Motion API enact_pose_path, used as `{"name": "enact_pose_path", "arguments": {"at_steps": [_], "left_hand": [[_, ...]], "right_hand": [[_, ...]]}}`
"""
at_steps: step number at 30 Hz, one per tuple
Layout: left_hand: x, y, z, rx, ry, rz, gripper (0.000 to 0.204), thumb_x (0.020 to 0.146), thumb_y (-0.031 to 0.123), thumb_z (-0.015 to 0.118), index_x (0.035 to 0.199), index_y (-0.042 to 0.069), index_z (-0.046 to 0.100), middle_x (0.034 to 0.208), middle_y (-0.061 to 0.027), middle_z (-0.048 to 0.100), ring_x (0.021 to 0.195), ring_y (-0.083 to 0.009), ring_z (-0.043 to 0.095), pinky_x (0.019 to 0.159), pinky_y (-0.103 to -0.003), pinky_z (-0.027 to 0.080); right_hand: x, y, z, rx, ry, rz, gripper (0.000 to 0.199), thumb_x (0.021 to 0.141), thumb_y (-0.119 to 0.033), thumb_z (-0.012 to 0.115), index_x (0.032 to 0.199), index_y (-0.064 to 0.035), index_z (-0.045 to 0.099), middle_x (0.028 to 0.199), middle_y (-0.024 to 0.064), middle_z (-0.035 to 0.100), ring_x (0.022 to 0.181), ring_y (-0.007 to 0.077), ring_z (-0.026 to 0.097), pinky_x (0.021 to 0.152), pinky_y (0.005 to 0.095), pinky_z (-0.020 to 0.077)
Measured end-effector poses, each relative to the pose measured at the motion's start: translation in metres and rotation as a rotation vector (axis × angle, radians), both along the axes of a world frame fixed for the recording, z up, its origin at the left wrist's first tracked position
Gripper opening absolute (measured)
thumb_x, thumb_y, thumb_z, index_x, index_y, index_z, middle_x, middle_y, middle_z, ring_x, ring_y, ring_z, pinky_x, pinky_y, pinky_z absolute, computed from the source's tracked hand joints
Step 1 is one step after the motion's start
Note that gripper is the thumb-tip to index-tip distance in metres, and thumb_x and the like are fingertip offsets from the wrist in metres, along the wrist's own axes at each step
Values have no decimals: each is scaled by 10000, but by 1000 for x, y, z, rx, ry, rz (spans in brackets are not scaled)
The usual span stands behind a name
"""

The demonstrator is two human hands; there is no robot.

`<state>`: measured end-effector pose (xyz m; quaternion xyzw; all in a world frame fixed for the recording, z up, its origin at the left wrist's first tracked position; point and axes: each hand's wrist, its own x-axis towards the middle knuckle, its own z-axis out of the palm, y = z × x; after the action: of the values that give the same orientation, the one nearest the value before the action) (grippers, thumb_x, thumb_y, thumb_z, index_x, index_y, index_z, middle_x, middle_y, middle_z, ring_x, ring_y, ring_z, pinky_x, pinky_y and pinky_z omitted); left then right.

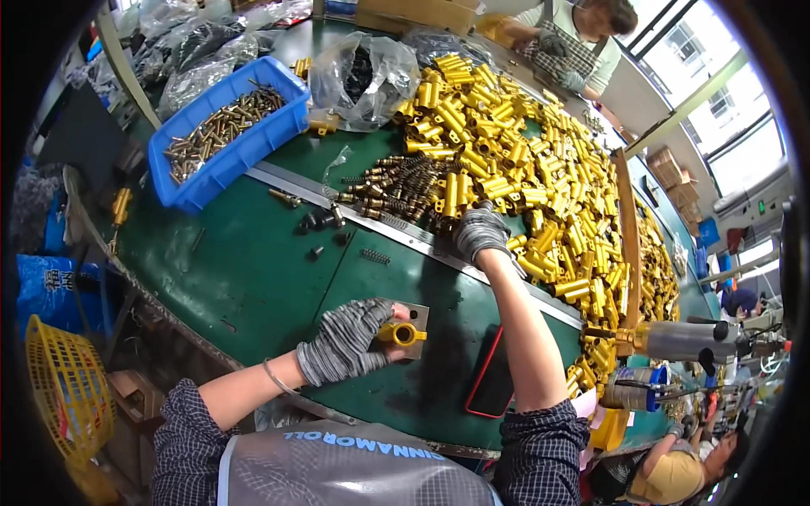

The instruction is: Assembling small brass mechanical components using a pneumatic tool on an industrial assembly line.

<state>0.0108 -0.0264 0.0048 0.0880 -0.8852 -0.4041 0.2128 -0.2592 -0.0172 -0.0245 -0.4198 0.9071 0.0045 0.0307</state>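
A grey apron (337,476) lay nearest the camera, with dark checked sleeves (540,455) on either side. The left hand (348,341), in a striped grey glove with bare fingertips, had its fingers clamped on a yellow tube (405,335) over the near part of the worktop (253,295). The tube's round open end faced up toward the camera and somewhat to the right; its long axis ran back from that mouth toward the hand, foreshortened, so the exact tilt could not be told. A small metal plate (422,319) showed just behind and beneath it.

The right hand (483,234), gloved alike, reached farther out to the near edge of a heap of yellow tubes (506,143). Its fingers were partly hidden, and whether they gripped anything could not be told. Just beyond them two tubes lay side by side, long axes running near to far. Dark spring-wrapped rods (405,181) were bunched to that hand's left.

Between the arms, toward the right, lay a red-edged phone (488,381). A metal strip (295,187) crossed the worktop, with a loose spring (375,256) on its near side. Far left stood a blue bin (190,192) of small metal parts (224,131); a clear plastic bag (363,80) sat to its right. A powered tool (688,341) lay at the right, and another person (578,46) bent over the far side.
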Motion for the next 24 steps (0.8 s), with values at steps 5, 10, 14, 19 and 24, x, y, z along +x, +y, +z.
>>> {"name": "enact_pose_path", "arguments": {"at_steps": [5, 10, 14, 19, 24], "left_hand": [[-3, 7, 10, -8, 129, 10, 360, 671, 137, 684, 1003, 105, 547, 985, -66, 597, 855, -258, 585, 752, -334, 470], [2, -2, 3, 145, 31, 16, 355, 688, 121, 671, 1017, 94, 539, 1001, -79, 587, 865, -254, 587, 755, -317, 474], [-8, 5, 8, 231, 44, 11, 309, 700, 142, 652, 990, 93, 557, 949, -89, 591, 846, -271, 579, 722, -339, 473], [-3, 6, 5, 180, 124, 47, 308, 711, 151, 649, 998, 91, 553, 943, -91, 590, 838, -267, 579, 719, -343, 473], [-1, 8, 13, 272, 103, -10, 290, 751, 211, 617, 1002, 83, 547, 915, -86, 593, 828, -263, 577, 730, -336, 458]], "right_hand": [[-14, 18, -9, -55, -74, -98, 362, 620, -134, 688, 940, 1, 585, 1013, 201, 514, 971, 343, 516, 855, 389, 428], [66, 79, 98, -862, -730, 161, 304, 642, -76, 718, 892, 4, 566, 1083, 141, 415, 840, 229, 538, 713, 321, 480], [101, 109, 111, -984, -616, 513, 283, 640, -80, 728, 888, -31, 601, 1111, 115, 406, 814, 185, 539, 680, 305, 471], [126, 105, 101, -841, -512, 569, 293, 631, -79, 736, 888, -45, 598, 1115, 105, 409, 738, 160, 520, 665, 273, 450], [129, 111, 87, -668, -518, 583, 361, 638, -89, 745, 958, -57, 580, 1146, 84, 415, 678, 110, 464, 630, 229, 412]]}}
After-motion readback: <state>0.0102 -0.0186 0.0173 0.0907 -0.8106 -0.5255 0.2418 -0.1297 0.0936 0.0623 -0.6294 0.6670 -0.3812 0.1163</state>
